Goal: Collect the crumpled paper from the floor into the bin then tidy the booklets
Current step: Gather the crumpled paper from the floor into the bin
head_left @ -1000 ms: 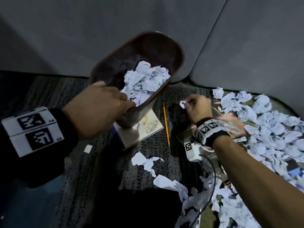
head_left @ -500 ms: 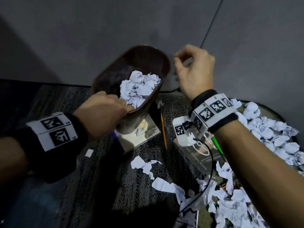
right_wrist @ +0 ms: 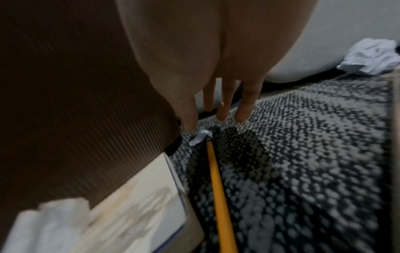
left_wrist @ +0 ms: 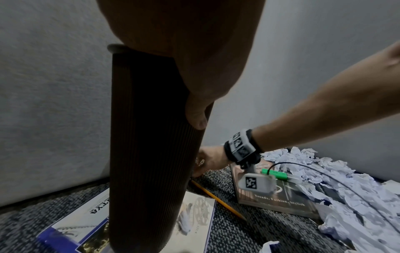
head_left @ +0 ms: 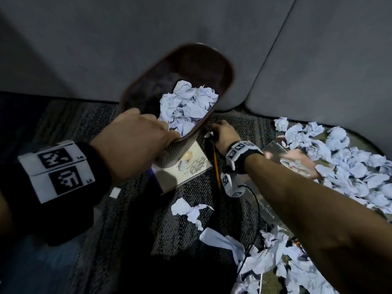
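Observation:
My left hand (head_left: 165, 134) grips the near rim of the brown ribbed bin (head_left: 214, 60), which leans to the right and holds crumpled paper (head_left: 188, 107). In the left wrist view the thumb (left_wrist: 195, 118) presses the bin's outer wall (left_wrist: 147, 137). My right hand (head_left: 213, 132) is down on the carpet right of the bin's base, its fingers (right_wrist: 223, 109) straight. A small paper scrap (right_wrist: 200, 137) lies just under the thumb tip, at the end of a pencil (right_wrist: 218, 188). A white booklet (head_left: 191, 168) lies under the bin. A magazine (head_left: 292, 160) lies to the right.
A large heap of crumpled paper (head_left: 343, 162) covers the carpet on the right and part of the magazine. Loose pieces (head_left: 191, 209) lie in front of me. A grey sofa (head_left: 106, 49) stands right behind the bin. A green marker (left_wrist: 275, 172) rests on the magazine.
My right hand, raised beside the bin's rim half a second ago, has dropped to the carpet beside the bin's base. The left hand keeps holding the tilted bin.

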A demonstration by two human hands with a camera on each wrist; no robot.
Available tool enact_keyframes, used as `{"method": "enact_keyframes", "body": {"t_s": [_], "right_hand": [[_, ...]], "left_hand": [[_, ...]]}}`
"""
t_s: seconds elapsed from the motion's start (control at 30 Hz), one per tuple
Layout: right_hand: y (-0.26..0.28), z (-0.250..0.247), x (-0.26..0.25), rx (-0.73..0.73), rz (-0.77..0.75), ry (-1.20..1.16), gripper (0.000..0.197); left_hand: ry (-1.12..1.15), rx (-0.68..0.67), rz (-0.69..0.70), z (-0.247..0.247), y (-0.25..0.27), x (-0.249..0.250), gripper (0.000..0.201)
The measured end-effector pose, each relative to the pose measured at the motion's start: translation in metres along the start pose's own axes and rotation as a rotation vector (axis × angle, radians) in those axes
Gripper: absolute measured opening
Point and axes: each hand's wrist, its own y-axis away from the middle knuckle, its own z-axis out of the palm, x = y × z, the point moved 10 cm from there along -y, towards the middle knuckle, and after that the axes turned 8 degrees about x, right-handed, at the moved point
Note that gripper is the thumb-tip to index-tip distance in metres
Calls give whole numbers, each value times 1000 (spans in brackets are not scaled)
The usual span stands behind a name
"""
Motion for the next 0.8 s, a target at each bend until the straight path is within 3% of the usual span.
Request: {"method": "enact_keyframes", "body": {"t_s": [0.17, 0.4, 0.47, 0.6, 0.67, 0.7, 0.77, 0.8], "right_hand": [[-28, 26, 4, -108, 26, 212, 34], [-41, 14, 12, 28, 138, 152, 28], [-35, -6, 22, 154, 194, -32, 15], [10, -113, 48, 733, 313, -580, 15], [34, -185, 28, 963, 198, -814, 19], [39, -214, 7, 989, 105, -891, 19], [39, -247, -51, 887, -96, -857, 16], [34, -247, -80, 783, -167, -726, 15]], "left_hand": [[53, 18, 62, -1, -2, 5, 12], [87, 4, 45, 2, -5, 5, 13], [73, -13, 50, 4, -5, 5, 16], [81, -46, 32, 4, -4, 2, 26], [66, -85, 25, 1, -5, 5, 27], [55, -111, 20, 0, -6, 7, 26], [34, -134, 11, 0, -6, 8, 29], [26, -120, 0, -3, -6, 7, 30]]}}
